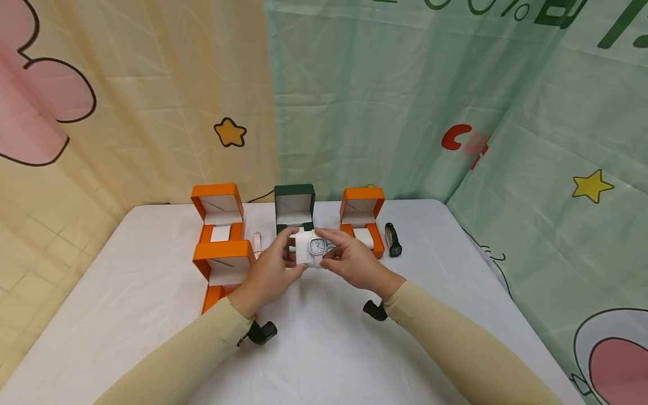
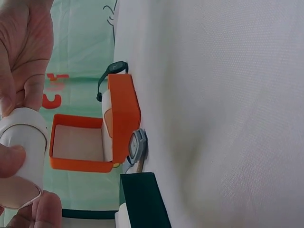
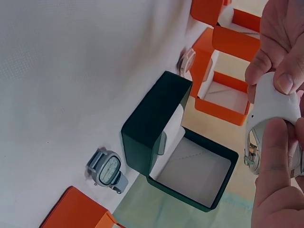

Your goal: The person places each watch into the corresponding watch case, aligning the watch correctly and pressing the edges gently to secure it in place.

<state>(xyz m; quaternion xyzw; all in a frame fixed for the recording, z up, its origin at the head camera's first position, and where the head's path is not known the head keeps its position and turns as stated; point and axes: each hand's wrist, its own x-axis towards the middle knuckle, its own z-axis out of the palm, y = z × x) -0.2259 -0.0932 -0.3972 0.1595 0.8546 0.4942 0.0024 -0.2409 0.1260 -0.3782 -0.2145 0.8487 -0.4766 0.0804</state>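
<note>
I hold a white watch cushion (image 1: 305, 250) between both hands, just above the table (image 1: 324, 349). My left hand (image 1: 268, 275) grips its left side, fingers curled round it, and my right hand (image 1: 354, 261) pinches the white watch (image 1: 318, 246) strapped around it. Just beyond my fingers stands the open green box (image 1: 294, 209), with a grey watch (image 3: 108, 170) lying beside it. Orange boxes (image 1: 220, 216) sit to either side, and a dark watch (image 1: 392, 239) lies off to my right.
</note>
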